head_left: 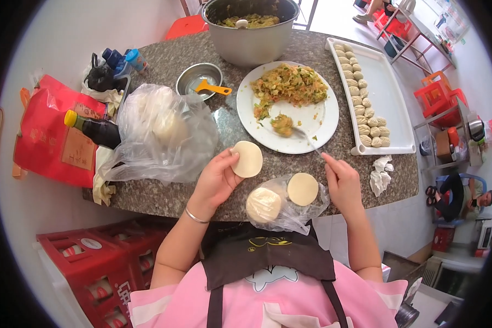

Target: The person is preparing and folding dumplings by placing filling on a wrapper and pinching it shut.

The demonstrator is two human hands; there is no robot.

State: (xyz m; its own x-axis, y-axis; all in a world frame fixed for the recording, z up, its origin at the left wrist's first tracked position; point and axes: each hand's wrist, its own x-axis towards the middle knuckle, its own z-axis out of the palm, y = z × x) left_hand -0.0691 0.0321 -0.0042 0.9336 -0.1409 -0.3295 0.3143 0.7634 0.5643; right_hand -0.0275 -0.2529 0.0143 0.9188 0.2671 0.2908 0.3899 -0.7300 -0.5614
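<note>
The person's left hand (216,181) is grasping a round dough wrapper (247,159) by its edge, thumb on the upper face, and is holding it up just below the white oval plate (244,106). The right hand (342,183) is gripping the end of a metal spoon (311,142), whose head is meeting a small clump of chopped vegetable filling (282,125) near the plate's lower rim. The larger filling heap (296,86) is lying toward the far side of the plate, apart from that clump.

The step in hand looks to be portioning filling for this wrapper, which is showing a bare upper face. The next move would probably be calling for lifting a compact spoonful and bringing wrapper and spoon together, with the left hand turning the disc level and the filling landing in the middle, so the edge is staying clean for pleating.

Another wrapper (303,189) is lying by the clear plastic bag (296,220) between the hands, beside a wrapper stack (263,204) under the film. Pleated dumplings (361,101) are filling the left side of the white tray (392,98).
</note>
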